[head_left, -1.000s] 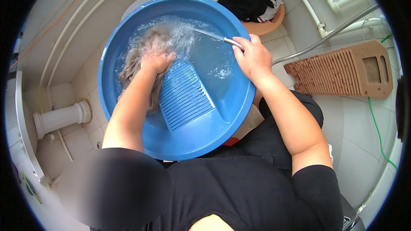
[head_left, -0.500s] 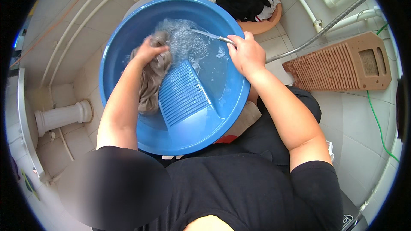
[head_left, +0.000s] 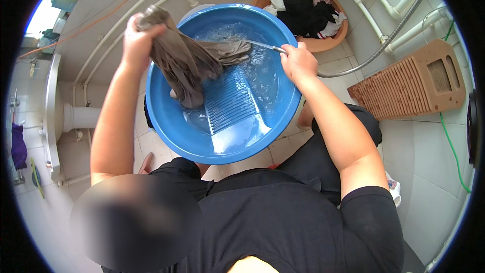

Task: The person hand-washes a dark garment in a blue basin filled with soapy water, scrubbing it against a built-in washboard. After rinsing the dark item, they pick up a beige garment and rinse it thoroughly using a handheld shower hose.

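My left hand [head_left: 137, 45] grips the bunched top of a wet grey-brown garment [head_left: 184, 65]. It is raised over the far left rim of a blue basin [head_left: 177, 147], and the cloth hangs down into it. One end of the cloth trails to the right, towards the water stream. My right hand [head_left: 299, 63], by the right rim, is closed round the end of a metal shower hose [head_left: 348, 74]. From there water streams left onto the cloth and into the bubbling water. A ribbed washboard [head_left: 230, 103], the same blue, slopes inside the basin.
Behind to the right stands an orange-brown tub [head_left: 323, 45] heaped with black, white and pink clothes [head_left: 305, 12]. A brown washboard [head_left: 404, 83] leans at the right wall near a green cord [head_left: 449, 146]. White pipes [head_left: 371, 15] run along the walls; a washbasin [head_left: 53, 116] is at left.
My left hand has lifted the garment up and to the left, stretching it out of the water. My right hand stays by the rim with the hose still running.
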`<state>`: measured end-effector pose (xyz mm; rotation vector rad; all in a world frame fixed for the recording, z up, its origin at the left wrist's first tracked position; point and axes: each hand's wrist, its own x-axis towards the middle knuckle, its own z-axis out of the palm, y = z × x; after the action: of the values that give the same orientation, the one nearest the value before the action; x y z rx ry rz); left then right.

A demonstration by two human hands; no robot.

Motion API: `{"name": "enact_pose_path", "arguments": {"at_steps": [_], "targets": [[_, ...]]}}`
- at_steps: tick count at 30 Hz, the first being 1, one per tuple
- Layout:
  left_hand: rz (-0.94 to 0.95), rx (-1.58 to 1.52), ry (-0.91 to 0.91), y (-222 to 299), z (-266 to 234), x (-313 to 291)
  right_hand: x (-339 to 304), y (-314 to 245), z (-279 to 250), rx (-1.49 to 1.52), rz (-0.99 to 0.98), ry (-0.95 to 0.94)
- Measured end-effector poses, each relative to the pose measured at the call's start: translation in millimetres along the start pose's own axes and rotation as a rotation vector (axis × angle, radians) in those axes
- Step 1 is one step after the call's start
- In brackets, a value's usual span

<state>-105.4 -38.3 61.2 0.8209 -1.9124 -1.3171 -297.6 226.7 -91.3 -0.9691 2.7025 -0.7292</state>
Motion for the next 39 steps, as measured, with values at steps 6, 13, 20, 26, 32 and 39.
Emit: {"name": "enact_pose_path", "arguments": {"at_steps": [6, 13, 20, 26, 32, 39], "targets": [[0.394, -0.273, 0.283, 94, -20, 20, 1, 4, 0, 0.011, 0.016, 0.012], [0.194, -0.414, 0.353, 39, -40, 18, 3, 1, 0, 0.015, 0.012, -0.005], [0.232, 0.813, -0.077, -118, -31, -56, 1, 2, 0, 0.002, 0.030, 0.020], [-0.249, 1.399, -0.676, -183, 7, -129, 1, 5, 7, 0.010, -0.030, 0.074], [-0.421, 1.286, -0.703, -307, -10, -126, 0, 2, 7, 0.031, -0.031, 0.072], [-0.240, 1.264, -0.658, -274, -5, -123, 3, 1, 8, -0.006, -0.030, 0.082]]}}
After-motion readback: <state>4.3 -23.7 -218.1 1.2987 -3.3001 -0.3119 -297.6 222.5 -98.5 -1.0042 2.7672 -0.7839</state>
